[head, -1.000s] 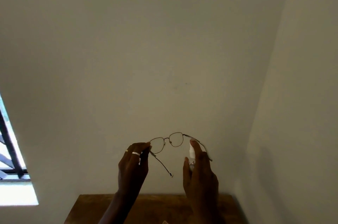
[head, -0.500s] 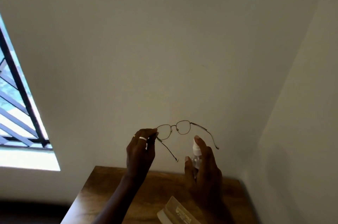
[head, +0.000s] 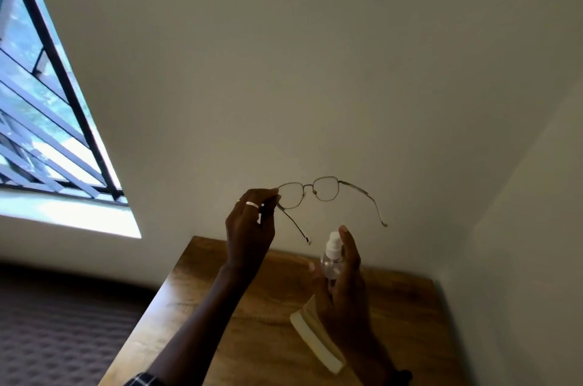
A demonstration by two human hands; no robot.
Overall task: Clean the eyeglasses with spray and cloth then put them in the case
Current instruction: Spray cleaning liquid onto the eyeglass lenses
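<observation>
A barred window (head: 47, 120) fills the far left. The left hand (head: 250, 232) pinches the glasses (head: 310, 193) at the left hinge, holding them up before the wall, arms unfolded. To their right and lower, the right hand (head: 345, 287) grips a small clear spray bottle (head: 332, 261), forefinger raised beside its white top. Below lies a pale case (head: 315, 341) on the wooden table (head: 202, 306).
</observation>
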